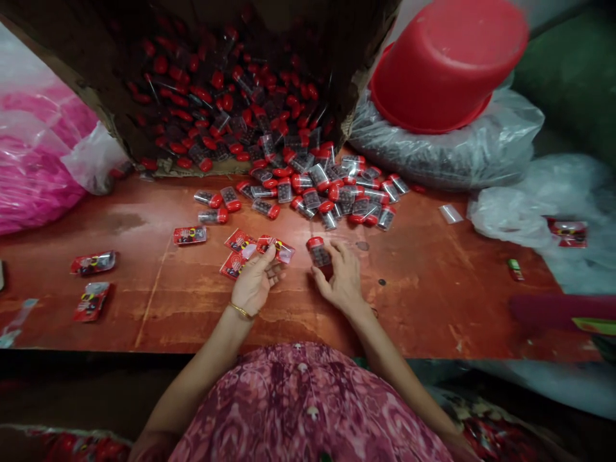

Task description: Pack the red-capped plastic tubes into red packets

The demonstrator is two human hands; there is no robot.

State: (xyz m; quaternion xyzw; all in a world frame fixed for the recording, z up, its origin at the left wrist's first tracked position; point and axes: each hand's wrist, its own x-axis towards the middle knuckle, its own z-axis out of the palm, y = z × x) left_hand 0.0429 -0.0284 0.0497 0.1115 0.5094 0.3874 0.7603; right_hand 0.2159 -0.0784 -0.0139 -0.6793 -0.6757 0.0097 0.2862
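Note:
My left hand (pixel 255 279) pinches a red printed plastic sleeve (pixel 285 252) under its thumb. More such flat sleeves (pixel 233 264) lie on the table right beside those fingers. To the right, my right hand (pixel 342 273) has its thumb and fingers closed about a small clear container (pixel 318 251) with a red cap and dark round pieces inside. The two hands are a short way apart, low over the table. Beyond them spreads a loose pile of the same red-capped containers (pixel 337 186).
An open cardboard box (pixel 359 96) at the back spills containers onto the wooden table (pixel 433 308). A red tub (pixel 447 70) rests on a filled plastic bag (pixel 447 151). Several sleeved containers (pixel 190 235) lie at left, near a pink-filled bag (pixel 38 160). A lighter-like object (pixel 514 269) is at right.

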